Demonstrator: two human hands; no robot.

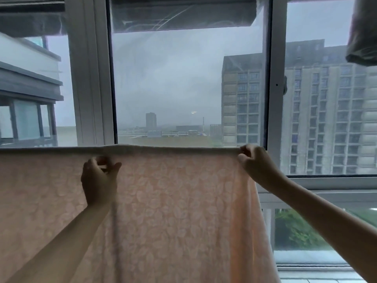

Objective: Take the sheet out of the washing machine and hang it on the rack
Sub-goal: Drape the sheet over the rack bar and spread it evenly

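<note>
A pale pink sheet (175,211) with a leaf pattern hangs down in front of me, its top edge folded over a horizontal line across the view; the rack bar beneath is hidden by the fabric. My left hand (99,176) pinches the sheet just below the top edge, left of centre. My right hand (255,162) pinches the sheet's top right corner at the fold. The sheet stretches flat between both hands and runs on past the left edge of the view.
A large window (183,82) with white frames stands right behind the sheet, showing tall buildings outside. A dark garment (363,33) hangs at the top right. A rolled blind sits along the window's top.
</note>
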